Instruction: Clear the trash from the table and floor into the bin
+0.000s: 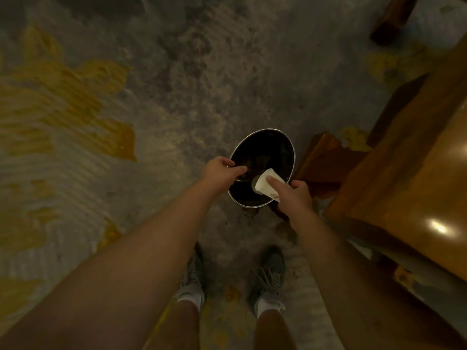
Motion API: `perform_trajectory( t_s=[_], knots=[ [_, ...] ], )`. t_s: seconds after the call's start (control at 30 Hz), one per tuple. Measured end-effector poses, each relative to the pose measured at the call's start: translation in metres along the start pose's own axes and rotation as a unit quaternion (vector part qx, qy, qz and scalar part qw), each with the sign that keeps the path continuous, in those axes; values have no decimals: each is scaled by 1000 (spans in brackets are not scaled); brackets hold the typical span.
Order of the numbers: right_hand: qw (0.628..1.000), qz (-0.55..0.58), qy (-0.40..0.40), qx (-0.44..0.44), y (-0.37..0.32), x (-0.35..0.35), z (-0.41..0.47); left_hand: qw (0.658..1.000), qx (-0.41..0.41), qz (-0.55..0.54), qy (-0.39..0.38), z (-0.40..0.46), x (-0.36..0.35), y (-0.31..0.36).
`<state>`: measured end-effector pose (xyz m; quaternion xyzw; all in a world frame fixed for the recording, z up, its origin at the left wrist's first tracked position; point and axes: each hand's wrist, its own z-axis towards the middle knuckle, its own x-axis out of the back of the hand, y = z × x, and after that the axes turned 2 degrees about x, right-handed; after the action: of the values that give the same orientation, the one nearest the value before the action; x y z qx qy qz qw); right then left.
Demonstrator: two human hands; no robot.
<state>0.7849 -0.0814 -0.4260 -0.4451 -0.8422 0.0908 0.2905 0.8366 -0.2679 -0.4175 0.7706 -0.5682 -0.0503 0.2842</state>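
Observation:
A round bin (280, 137) with a shiny metal rim and a dark inside stands on the floor in front of my feet. My right hand (294, 195) holds a white paper cup (264, 184) tipped on its side, its mouth pointing left, over the bin's opening. My left hand (221, 173) hovers over the bin's left rim with fingers curled; something thin and dark seems pinched in it, but I cannot make out what. The bin's contents are too dark to see.
A brown wooden table (414, 188) fills the right side, with a wooden leg (326, 160) just right of the bin. Another wooden leg (394, 18) is at the top right. The concrete floor (151, 97) is grey with yellow patches. My two shoes stand below the bin.

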Motion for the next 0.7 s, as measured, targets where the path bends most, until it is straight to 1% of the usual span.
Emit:
perform_trajectory(
  t_s=[0.13, 0.27, 0.43, 0.53, 0.63, 0.7],
  knots=[
    [1000, 16, -2, 4, -7, -4, -6, 999, -41, 28, 14, -1, 14, 1],
    [999, -17, -22, 32, -12, -4, -26, 994, -90, 55, 27, -12, 29, 5],
    [993, -67, -56, 80, -32, 8, -87, 975, -163, 147, 34, -50, 62, 24],
    [976, -142, -47, 156, -50, 23, -146, 955, -219, 195, 44, -94, 92, 52],
    [962, -166, -80, 201, -70, 41, -209, 935, -275, 221, 45, -148, 119, 88],
    [930, -253, -117, 240, -86, 56, -253, 922, -311, 228, 44, -187, 137, 118]
  ],
)
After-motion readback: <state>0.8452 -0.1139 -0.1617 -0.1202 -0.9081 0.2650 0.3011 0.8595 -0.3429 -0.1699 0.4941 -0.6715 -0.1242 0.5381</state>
